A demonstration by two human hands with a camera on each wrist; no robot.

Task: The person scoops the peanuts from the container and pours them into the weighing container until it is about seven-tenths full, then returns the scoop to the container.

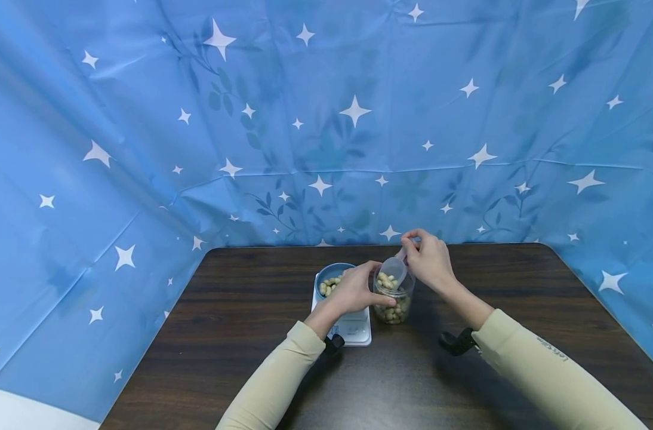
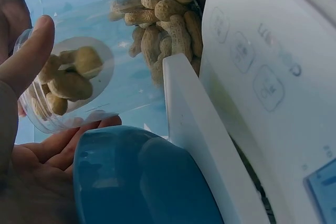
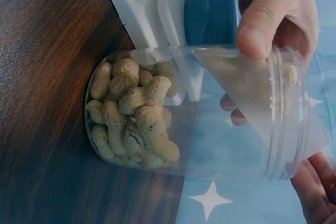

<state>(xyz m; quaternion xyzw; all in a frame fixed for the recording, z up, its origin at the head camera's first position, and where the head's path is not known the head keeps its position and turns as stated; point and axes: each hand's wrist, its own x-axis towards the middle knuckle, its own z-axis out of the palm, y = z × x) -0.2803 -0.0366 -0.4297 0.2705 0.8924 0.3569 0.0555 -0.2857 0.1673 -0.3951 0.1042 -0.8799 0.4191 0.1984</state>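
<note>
A clear plastic jar (image 3: 226, 156) with unshelled peanuts (image 3: 137, 114) at its bottom stands on the table, right of a white kitchen scale. My left hand (image 1: 352, 291) grips it near its threaded mouth, thumb on the near side and fingers round the far side. In the head view my right hand (image 1: 428, 261) pinches the handle of a translucent scoop (image 1: 395, 267), tilted in the jar's mouth. Several peanuts (image 2: 71, 80) lie in the scoop, as the left wrist view shows. Beside the left hand, a blue bowl (image 2: 136, 177) holding peanuts sits on the scale (image 1: 361, 337).
The dark wood-grain table (image 1: 240, 334) reaches back to a blue curtain (image 1: 283, 89) printed with white stars. On the scale's front are printed buttons and a display (image 2: 323, 187). A black wrist strap (image 1: 458, 342) shows at the right sleeve.
</note>
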